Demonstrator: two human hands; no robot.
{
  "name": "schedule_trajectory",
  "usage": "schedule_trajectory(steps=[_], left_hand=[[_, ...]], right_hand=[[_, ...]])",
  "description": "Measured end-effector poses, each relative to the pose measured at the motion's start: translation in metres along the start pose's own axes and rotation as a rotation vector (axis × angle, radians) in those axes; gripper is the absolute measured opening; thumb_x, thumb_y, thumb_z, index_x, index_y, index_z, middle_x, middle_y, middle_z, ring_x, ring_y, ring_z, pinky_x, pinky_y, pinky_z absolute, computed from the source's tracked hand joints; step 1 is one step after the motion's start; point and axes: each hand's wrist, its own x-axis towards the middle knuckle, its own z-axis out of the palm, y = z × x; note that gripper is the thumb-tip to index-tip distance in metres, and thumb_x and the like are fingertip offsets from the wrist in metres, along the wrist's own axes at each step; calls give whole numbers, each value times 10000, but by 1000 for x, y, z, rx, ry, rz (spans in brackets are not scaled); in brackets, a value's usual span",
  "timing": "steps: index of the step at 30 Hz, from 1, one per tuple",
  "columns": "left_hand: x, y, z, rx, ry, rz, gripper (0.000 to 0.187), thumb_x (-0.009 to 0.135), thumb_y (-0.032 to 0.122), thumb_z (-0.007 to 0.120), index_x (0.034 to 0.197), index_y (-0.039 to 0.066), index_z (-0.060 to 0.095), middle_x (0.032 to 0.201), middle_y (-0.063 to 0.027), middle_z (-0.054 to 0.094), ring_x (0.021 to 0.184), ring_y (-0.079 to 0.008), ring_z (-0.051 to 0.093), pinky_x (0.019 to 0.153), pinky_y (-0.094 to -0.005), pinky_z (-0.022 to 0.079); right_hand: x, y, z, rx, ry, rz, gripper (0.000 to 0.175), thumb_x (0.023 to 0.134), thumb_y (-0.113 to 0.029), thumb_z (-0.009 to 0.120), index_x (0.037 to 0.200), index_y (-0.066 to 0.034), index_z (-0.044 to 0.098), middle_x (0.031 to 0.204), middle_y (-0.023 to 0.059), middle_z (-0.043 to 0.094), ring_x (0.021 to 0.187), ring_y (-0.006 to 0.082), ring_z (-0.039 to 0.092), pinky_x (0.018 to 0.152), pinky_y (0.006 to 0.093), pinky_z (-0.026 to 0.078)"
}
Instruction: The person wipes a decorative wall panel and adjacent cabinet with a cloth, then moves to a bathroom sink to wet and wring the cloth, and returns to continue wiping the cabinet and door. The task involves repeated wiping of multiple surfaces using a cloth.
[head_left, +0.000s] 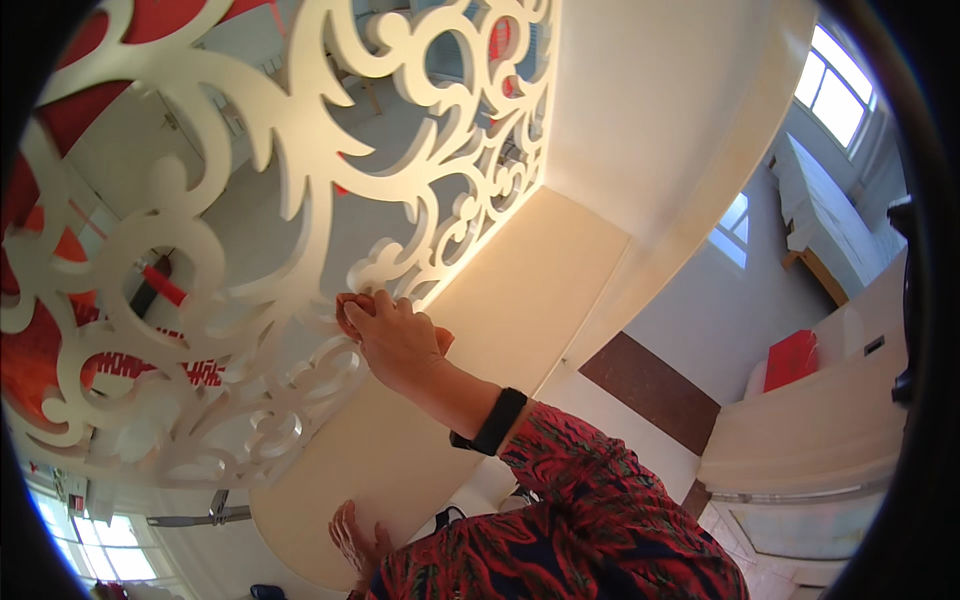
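My right hand (401, 337) grips a crumpled orange-brown cloth (351, 313), one end of which sticks out beside the palm. It presses near the lower edge of a white carved openwork screen (300, 142) with scrolling cutouts. Below the screen runs a cream ledge (517, 277) with a rounded end. My left hand (356, 534) is lower down, over that rounded end, with its fingers apart and nothing visible in it. Whether it touches the ledge cannot be told. A dark band (501, 420) circles my right wrist, above a red patterned sleeve (592, 465).
A cream wall panel (630, 97) meets the ledge at its far end. Beyond are a doorway with a brown threshold (652, 390), a white-covered bed (825, 202) and a red box-like object (791, 360). Red decorations (161, 367) show through the screen. Dark shoes (448, 517) appear below.
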Motion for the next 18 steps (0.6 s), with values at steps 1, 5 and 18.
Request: schedule_trajectory(steps=[1,5,18], left_hand=[[2,-1,3,1,8,58,540,756,336,531,1158,-10,431,1129,-189,476,1055,-363,433,919,-505,299],[3,-4,7,59,-10,89,502,756,327,534,1130,1,456,1145,-186,464,1079,-365,413,941,-513,273],[-1,-6,13,71,-18,5,473,721,323,561,1087,31,493,1175,-170,446,1112,-359,385,961,-513,249]], right_hand=[[1,1,-1,-66,-120,47,322,706,-76,534,1026,-101,528,962,85,501,767,261,540,581,364,471],[6,2,-14,-86,-80,14,371,690,-62,532,1061,-72,525,918,79,511,736,240,545,537,324,465],[7,38,-54,9,-458,234,322,763,-174,526,1084,-161,534,968,105,539,873,280,575,637,394,482]])
